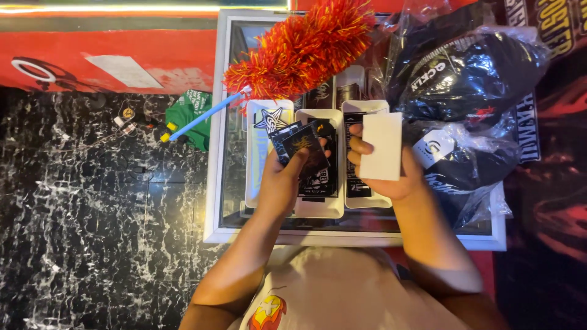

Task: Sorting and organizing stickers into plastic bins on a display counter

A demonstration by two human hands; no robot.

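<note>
My left hand (282, 180) holds a small fan of black printed cards (301, 146) over the middle white tray (318, 211). My right hand (391, 177) grips a blank white card (382, 146) above the right white tray (370, 200). Three long white trays sit side by side on a glass-topped counter (229, 153); the left tray (255, 165) shows a black and white star sticker (271, 119). More black printed cards lie in the trays beneath my hands.
A red and yellow feather duster (302, 49) with a blue handle (202, 116) lies across the counter's far left. Black garments in clear plastic bags (471, 91) pile up on the right. Dark marbled floor (92, 214) lies left, with a green item (192, 113).
</note>
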